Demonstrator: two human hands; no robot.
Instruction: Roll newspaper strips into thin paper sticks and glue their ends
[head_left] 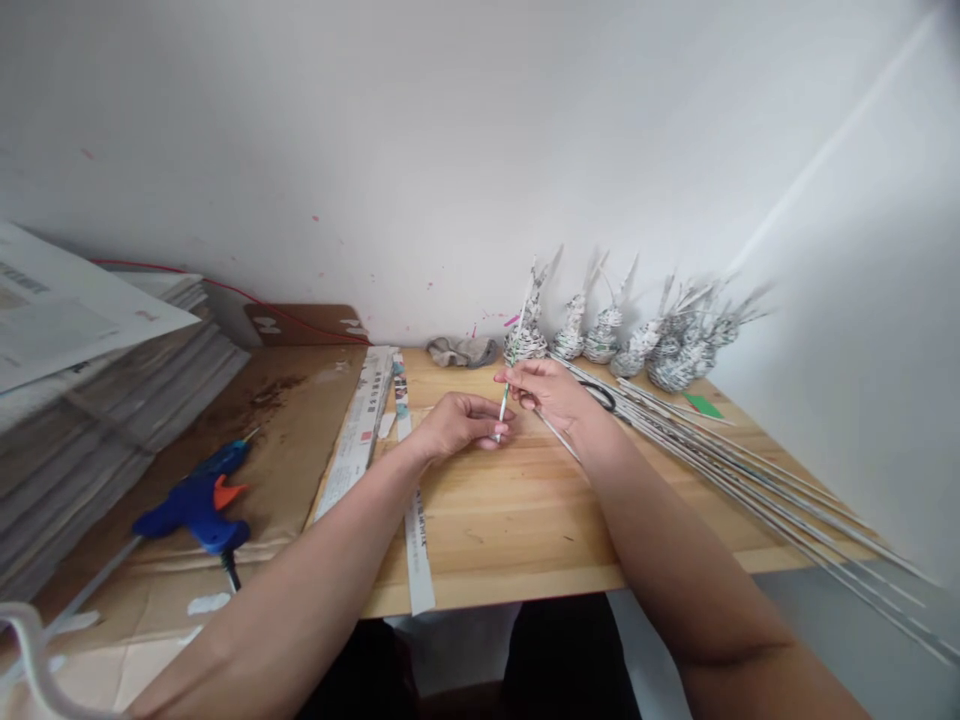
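A thin rolled paper stick (503, 408) stands nearly upright between my hands over the middle of the wooden table. My left hand (466, 424) pinches its lower end between thumb and fingers. Higher up, my right hand (546, 388) grips the same stick with closed fingertips. Another thin stick (556, 436) slants down under my right hand toward the forearm; whether the hand touches it I cannot tell. Left of my left hand lies a printed paper strip (418, 550). Just right of my right hand sits a black ring-shaped handle (600, 394), partly hidden.
Woven paper vases (604, 335) line the wall at the back right. Long paper sticks (720, 450) overhang the table's right edge. A blue glue gun (196, 503) rests on cardboard (292, 420) at left, beside stacked newspapers (112, 410). A grey cloth (461, 350) lies behind my hands.
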